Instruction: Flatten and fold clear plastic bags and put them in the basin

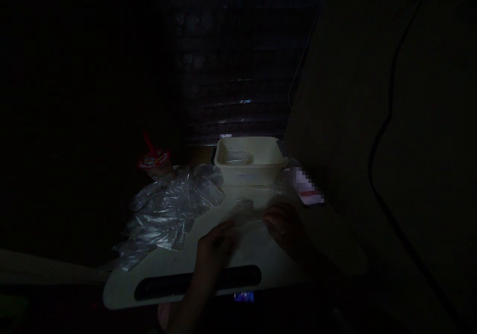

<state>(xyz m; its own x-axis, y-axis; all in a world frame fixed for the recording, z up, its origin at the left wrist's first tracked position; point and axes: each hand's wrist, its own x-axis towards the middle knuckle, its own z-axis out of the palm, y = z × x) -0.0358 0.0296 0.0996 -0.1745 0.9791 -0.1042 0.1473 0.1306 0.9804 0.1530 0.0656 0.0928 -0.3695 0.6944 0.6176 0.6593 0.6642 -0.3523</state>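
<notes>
In dim light, both hands are over the white table [175,262]. My left hand [216,239] has its fingers closed on the near left edge of a thin, clear plastic bag [246,213], blurred by motion. Opposite it, my right hand [283,224] pinches the right side of the same bag. A heap of clear plastic bags [167,209] lies to the left of my hands. Beyond them stands a cream plastic tub [249,176] with some clear plastic [237,157] inside.
A cup with a red lid and red straw [153,160] stands at the back left. Right of the tub lies a pale pink and white packet [307,187]. A dark slot [164,285] runs along the table's front edge. A black cable [378,140] hangs on the right.
</notes>
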